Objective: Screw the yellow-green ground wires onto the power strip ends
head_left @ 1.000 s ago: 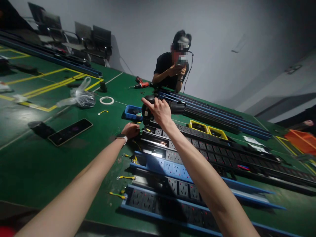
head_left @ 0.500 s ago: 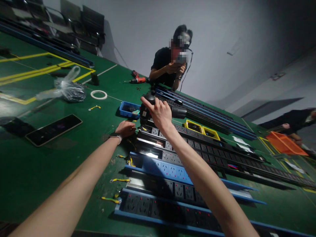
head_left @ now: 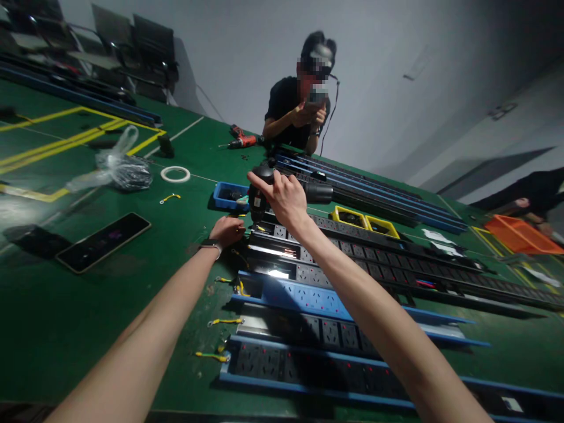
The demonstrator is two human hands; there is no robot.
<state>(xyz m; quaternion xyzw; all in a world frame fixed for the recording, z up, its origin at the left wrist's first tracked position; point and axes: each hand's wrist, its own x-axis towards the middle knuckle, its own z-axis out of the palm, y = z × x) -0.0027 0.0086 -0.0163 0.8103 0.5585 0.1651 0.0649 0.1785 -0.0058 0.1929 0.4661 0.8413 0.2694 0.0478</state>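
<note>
Since the earlier frame, only your view has turned slightly; the black tool point(head_left: 319, 194) stays above the left ends of the socket strips point(head_left: 304, 295), its long part pointing right. Your right hand point(head_left: 287, 197) has fingers bent around it; your left hand point(head_left: 227, 231) is curled nearby, its hold cannot be told

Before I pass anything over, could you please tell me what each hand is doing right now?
Left hand: fingers curled beside the socket strips; any hold cannot be told.
Right hand: closed around a black power tool.
</note>
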